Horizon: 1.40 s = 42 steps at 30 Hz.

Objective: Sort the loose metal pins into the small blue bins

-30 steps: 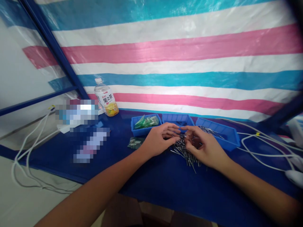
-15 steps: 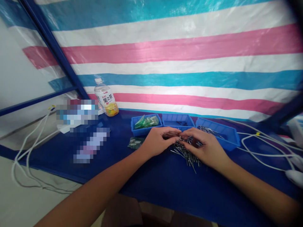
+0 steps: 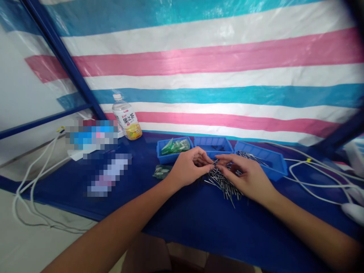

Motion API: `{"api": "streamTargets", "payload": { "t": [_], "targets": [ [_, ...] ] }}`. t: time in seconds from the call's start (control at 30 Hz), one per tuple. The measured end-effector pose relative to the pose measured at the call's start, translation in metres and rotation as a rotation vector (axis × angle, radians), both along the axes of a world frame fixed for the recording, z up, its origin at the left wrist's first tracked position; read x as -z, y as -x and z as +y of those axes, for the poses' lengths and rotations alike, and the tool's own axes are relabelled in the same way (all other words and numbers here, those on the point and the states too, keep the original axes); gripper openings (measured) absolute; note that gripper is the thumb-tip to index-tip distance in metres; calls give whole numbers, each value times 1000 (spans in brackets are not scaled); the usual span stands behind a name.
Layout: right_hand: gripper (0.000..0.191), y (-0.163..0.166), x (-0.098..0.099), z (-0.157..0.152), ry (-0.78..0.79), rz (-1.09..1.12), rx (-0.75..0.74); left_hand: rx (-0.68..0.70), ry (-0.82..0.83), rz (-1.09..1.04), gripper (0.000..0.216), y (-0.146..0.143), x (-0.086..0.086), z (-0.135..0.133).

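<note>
A loose pile of thin metal rods point(image 3: 224, 185) lies on the blue table, directly under and between my hands. My left hand point(image 3: 189, 167) is curled at the pile's left side, its thumb and fingertips closed on a thin metal rod point(image 3: 215, 162), whose short end shows at the tips. From the right, my right hand point(image 3: 247, 174) arches over the pile. Its thumb and index finger are apart, their tips close to the left fingertips. Some of the rods are hidden beneath the right palm.
Behind the hands stand three blue bins: one with green plastic bags point(image 3: 176, 146), a middle bin point(image 3: 212, 142) with a few dark pieces, and a right bin point(image 3: 275, 167) with rods. A small clear bag point(image 3: 161, 171), a drink bottle point(image 3: 127, 119) and white cables point(image 3: 318, 185) lie around.
The left fingers have lifted and curled a little more, and a rod's end now shows at their tips. The right index finger and thumb have shifted slightly. The pile looks much the same.
</note>
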State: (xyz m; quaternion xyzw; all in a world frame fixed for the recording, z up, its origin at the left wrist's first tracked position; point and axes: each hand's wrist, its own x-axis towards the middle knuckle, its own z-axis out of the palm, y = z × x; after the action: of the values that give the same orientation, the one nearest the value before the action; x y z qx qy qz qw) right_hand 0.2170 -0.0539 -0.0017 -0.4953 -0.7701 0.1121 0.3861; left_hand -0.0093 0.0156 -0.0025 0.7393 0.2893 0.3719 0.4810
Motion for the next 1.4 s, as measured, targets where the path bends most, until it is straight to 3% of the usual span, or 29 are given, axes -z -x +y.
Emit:
{"api": "streamTargets", "payload": {
  "t": [0.1, 0.4, 0.6, 0.7, 0.87, 1.0, 1.07, 1.2, 1.3, 1.4],
  "targets": [
    [17, -1, -2, 1, -32, -60, 14, -12, -45, 10, 24, 0, -2, 0],
    [13, 2, -9, 1, -33, -136, -10, 73, -7, -57, 28, -1, -2, -2],
    [5, -28, -16, 12, -154, -219, 254, -5, -43, -42, 21, -1, -1, 1],
    [6, -50, -14, 19, -179, -385, 433, -60, -84, 0, 23, 0, -2, 2],
    [22, -64, -14, 22, -185, -518, 511, -101, -339, 163, 12, 4, -9, 2],
    [17, -43, -19, 15, -240, -452, 309, -114, -457, 220, 14, 7, -12, 3],
    [16, -26, -19, 10, -224, -422, 106, -123, -468, 201, 18, 8, -12, 4],
    [33, 7, -9, -2, -207, -428, -247, -160, -454, 121, 35, 10, -10, 5],
    [43, 23, -1, -7, -197, -485, -377, -189, -444, 91, 42, 10, -8, 5],
    [41, 31, 5, -6, -208, -500, -445, -180, -460, 73, 47, 9, -6, 5]
  ]
}}
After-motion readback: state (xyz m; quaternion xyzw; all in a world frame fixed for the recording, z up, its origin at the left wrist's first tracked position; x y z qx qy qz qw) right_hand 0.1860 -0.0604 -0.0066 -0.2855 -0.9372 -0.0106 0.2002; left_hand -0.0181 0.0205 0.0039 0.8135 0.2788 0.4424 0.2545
